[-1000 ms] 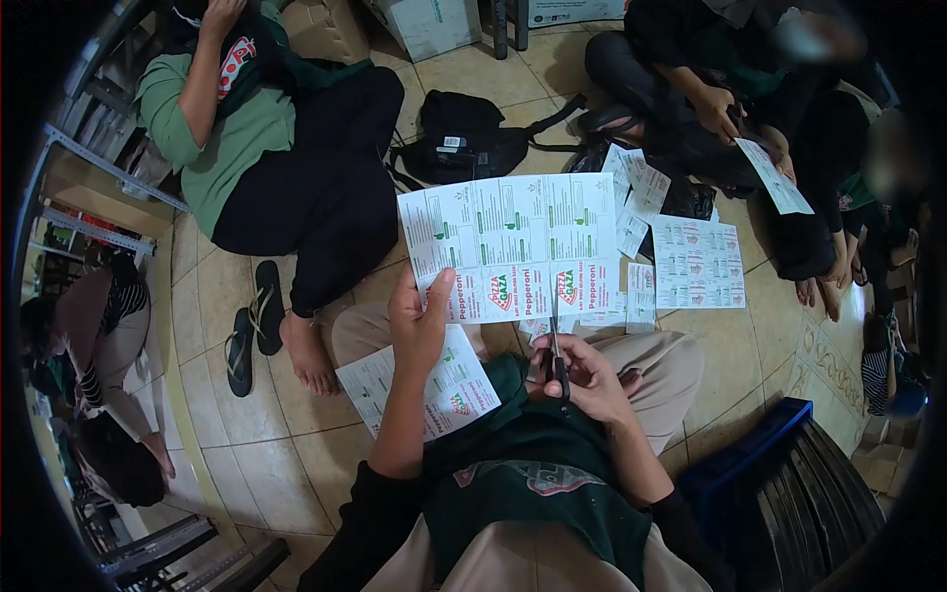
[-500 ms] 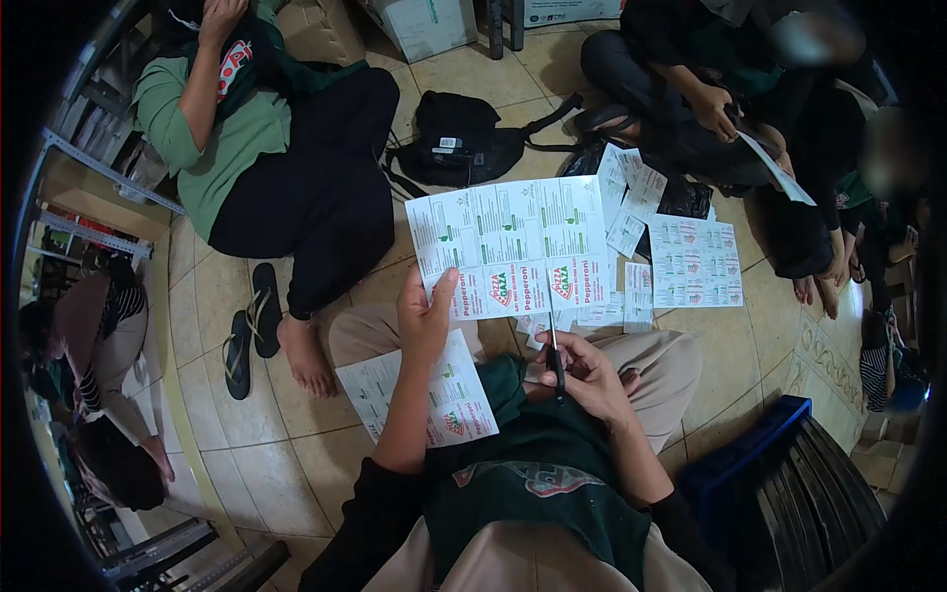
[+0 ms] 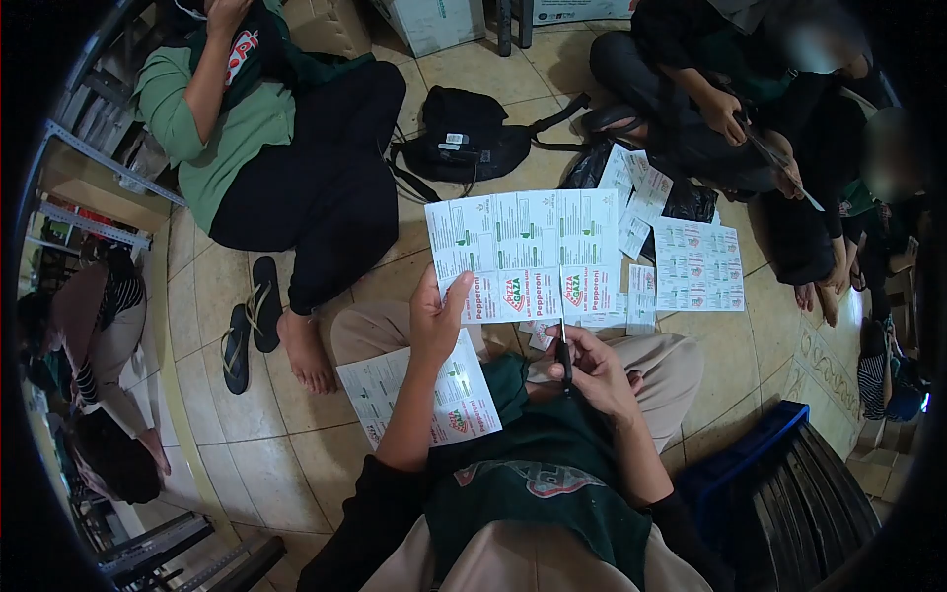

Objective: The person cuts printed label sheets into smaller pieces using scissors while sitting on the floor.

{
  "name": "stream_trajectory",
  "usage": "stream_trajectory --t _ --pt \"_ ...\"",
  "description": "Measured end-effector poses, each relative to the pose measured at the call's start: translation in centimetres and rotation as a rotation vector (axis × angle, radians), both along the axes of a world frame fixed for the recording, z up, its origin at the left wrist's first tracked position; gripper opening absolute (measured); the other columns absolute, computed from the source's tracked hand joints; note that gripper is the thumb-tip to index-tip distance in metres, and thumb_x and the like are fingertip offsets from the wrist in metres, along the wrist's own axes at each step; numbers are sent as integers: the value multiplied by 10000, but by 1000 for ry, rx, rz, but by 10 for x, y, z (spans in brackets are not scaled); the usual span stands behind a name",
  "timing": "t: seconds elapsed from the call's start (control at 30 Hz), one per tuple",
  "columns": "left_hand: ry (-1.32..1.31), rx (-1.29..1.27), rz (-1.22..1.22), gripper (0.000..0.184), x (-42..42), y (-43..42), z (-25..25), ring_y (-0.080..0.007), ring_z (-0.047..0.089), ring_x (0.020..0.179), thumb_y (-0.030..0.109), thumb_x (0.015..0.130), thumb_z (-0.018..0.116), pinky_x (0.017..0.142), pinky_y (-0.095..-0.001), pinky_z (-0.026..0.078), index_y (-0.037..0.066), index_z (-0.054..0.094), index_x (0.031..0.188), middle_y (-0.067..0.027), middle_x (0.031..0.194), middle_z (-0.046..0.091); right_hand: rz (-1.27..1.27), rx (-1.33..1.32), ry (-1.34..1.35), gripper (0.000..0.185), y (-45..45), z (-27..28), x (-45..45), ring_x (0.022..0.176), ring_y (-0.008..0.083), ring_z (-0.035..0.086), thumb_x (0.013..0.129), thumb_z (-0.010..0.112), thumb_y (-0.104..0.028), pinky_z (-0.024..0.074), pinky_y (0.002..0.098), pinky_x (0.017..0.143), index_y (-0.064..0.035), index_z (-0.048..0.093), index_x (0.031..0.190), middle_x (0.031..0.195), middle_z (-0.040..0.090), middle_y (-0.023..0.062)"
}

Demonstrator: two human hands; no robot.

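Observation:
A printed sheet [image 3: 523, 247] with several "Pizza Gaza" labels is pinched at its lower left corner by my left hand [image 3: 440, 314], thumb on top. My right hand [image 3: 598, 373] is closed around the black handles of the scissors [image 3: 563, 357]. Their narrow blades point away from me and meet the sheet's lower edge, between two label columns. Another printed sheet [image 3: 464, 395] lies over my left leg, partly hidden under my left forearm.
Cut labels [image 3: 641, 197] and a large uncut sheet [image 3: 698, 264] lie on the floor ahead right. Also there are a black bag [image 3: 464, 138], sandals [image 3: 264, 306], a blue-edged crate [image 3: 750, 434], a seated person at left [image 3: 296, 168] and others at right.
The held sheet and my left hand have shifted right. The scissors' blades now reach a little further up over the sheet's lower edge. At the right, a co-worker's sheet has tilted edge-on.

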State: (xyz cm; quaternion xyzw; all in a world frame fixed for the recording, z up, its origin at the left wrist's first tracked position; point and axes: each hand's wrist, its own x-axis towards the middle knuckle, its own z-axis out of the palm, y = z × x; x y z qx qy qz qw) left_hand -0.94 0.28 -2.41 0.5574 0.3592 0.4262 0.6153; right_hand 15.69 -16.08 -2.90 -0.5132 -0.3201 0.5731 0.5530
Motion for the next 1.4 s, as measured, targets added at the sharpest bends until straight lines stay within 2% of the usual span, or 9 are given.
stream_trajectory --t 0.1,0.2,0.27,0.37,0.47,0.77,1.07,1.2,1.4 --pt "-7 -29 2 224 1 -1 -2 -65 587 828 133 912 536 710 -222 476 -16 541 1079 -78 974 637 -16 10 29 454 0 -5 0 738 21 469 802 671 -11 393 168 681 -1 504 1224 985 542 -29" --pt "35 -42 -14 270 0 0 -5 -75 602 834 118 904 538 712 -216 491 -18 519 1136 -80 1008 634 13 -8 -47 545 -2 -14 3 731 24 493 784 683 7 407 170 671 -11 441 1273 999 552 3" --pt "26 -42 -16 272 1 0 -8 -73 602 835 118 904 539 713 -216 491 -18 518 1138 -79 1013 633 -83 67 -73 673 -3 -17 2 716 26 501 762 698 27 415 169 646 -37 346 1332 991 561 41" --pt "4 -43 -5 253 3 -1 -7 -69 598 831 128 908 537 710 -219 487 -15 526 1117 -78 996 635 -123 108 -85 755 -1 -14 1 692 34 506 746 706 39 416 168 620 -63 278 1359 957 557 63" --pt "-13 -59 -1 242 3 -1 -7 -68 596 827 137 912 535 709 -223 485 -12 534 1103 -82 979 638 -86 70 -75 750 2 6 0 692 39 506 750 700 39 412 165 622 -61 294 1373 934 545 47" --pt "-25 -181 -112 284 0 -1 -10 -88 603 860 126 901 542 733 -231 488 -12 516 1148 -96 1030 630 -26 76 84 747 -2 -5 7 790 59 495 758 703 3 407 188 712 -45 312 1393 1016 559 34" --pt "-24 -193 -136 285 2 -4 -9 -91 596 888 114 900 540 768 -240 480 -9 514 1156 -93 1046 625 -19 48 -36 580 -5 -15 9 799 49 491 787 686 -14 413 190 731 -6 434 1310 1041 569 23" --pt "-24 -174 -127 276 2 -4 -12 -88 613 843 108 896 549 732 -231 496 -6 518 1145 -81 1018 634 -34 11 -34 569 -6 -18 9 818 50 495 795 674 -5 417 195 746 -5 432 1310 1050 568 20" --pt "-34 -180 -147 279 3 -5 -12 -94 608 871 100 898 544 763 -242 491 -7 514 1154 -90 1042 629 -52 12 -13 565 -3 -13 8 829 49 497 794 675 -4 417 188 749 2 432 1304 1041 566 15"
